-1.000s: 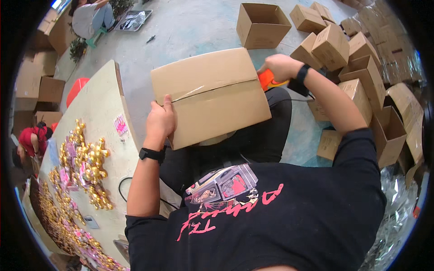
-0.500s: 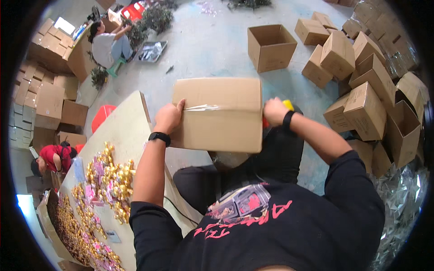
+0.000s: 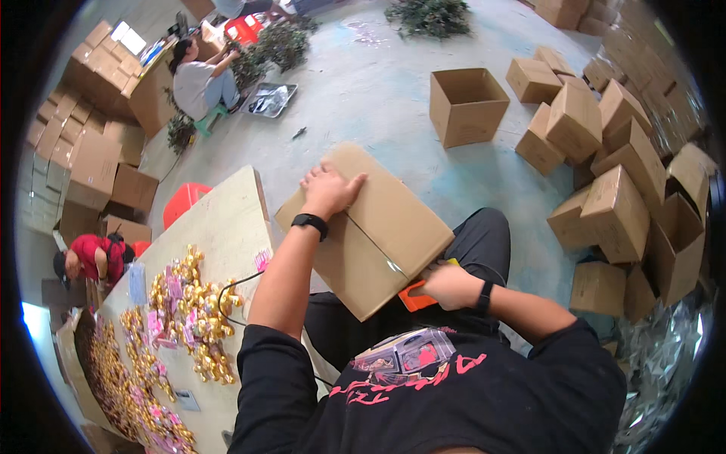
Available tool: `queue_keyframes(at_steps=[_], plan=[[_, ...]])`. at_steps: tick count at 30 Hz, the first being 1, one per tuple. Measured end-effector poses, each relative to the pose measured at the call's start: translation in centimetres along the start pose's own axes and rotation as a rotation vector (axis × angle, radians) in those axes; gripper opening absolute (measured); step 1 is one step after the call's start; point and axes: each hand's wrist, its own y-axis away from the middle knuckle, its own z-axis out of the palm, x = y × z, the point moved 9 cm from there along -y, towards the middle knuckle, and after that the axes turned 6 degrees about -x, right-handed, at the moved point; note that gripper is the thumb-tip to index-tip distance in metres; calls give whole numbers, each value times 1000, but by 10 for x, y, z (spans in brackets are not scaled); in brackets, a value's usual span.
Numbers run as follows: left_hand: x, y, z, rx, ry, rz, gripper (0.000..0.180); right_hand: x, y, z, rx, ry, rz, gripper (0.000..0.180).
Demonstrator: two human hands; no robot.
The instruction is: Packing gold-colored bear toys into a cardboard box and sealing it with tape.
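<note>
A closed cardboard box [image 3: 401, 219] rests tilted over my lap, turned cornerwise, with a seam running across its upper face. My left hand [image 3: 333, 191] lies on its far part, palm down, fingers spread and thumb out. Down by the box's near right edge, my right hand [image 3: 451, 286] is closed round an orange and yellow tape dispenser [image 3: 416, 296], partly hidden by the hand and box. A short shiny bit of tape [image 3: 394, 266] shows at the seam's near end.
To my left, a pale table [image 3: 231, 204] bears gold and pink ornaments [image 3: 185, 303]. An open carton [image 3: 469, 113] stands ahead on the floor; several more cartons [image 3: 575, 121] are heaped at right. Two people [image 3: 198, 83] work at left, one seated. Clear plastic wrap [image 3: 665, 363] lies lower right.
The box has turned from square-on to cornerwise. My left hand has gone from its left side onto its top. My right hand has come down and nearer with the tape dispenser.
</note>
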Motion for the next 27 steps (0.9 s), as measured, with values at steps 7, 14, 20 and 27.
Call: queue_keyframes(at_steps=[7, 14, 20, 27], plan=[[60, 29, 11, -59, -17, 181, 123, -13, 38, -25, 69, -28, -49, 52], [104, 173, 53, -253, 86, 489, 128, -9, 32, -30, 60, -60, -95, 50], [75, 219, 56, -89, -12, 632, 115, -20, 15, -42, -59, -131, -83, 57], [75, 199, 38, -164, -80, 801, 109, -41, 7, -82, 49, -184, -239, 59]])
